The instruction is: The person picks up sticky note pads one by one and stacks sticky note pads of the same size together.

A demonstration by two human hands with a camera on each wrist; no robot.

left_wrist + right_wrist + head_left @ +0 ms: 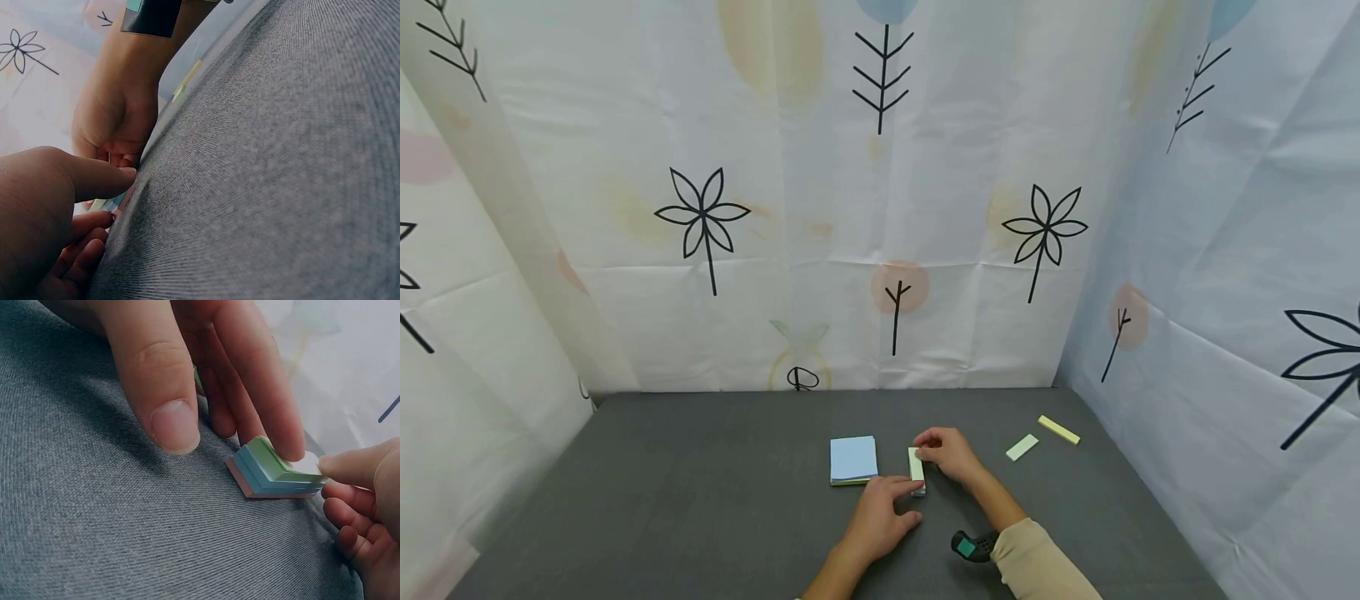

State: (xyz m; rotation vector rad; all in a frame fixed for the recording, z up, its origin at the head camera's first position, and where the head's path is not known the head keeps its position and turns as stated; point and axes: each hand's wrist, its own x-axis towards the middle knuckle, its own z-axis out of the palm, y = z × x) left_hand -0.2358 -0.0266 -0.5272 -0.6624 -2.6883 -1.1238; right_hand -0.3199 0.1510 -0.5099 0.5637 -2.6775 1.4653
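Observation:
A small stack of narrow sticky-note strips (916,465) lies on the grey cloth between the two hands. Its layers show pale green on top, blue in the middle and pink at the bottom (250,485). From the far side, my right hand (951,454) rests a fingertip on the top strip, and its thumb (172,422) is held apart from the stack. My left hand (880,515) reaches in from the near side, its index finger stretched to the stack's near end and its thumb away from it. In the left wrist view, fingers mostly hide the stack.
Left of the stack lies a square blue sticky-note pad (853,458) with a yellowish layer beneath. Farther right are a pale green strip (1022,447) and a yellow strip (1059,430). A black wrist device (973,546) sits by the right sleeve. Patterned white curtains (820,325) enclose the table.

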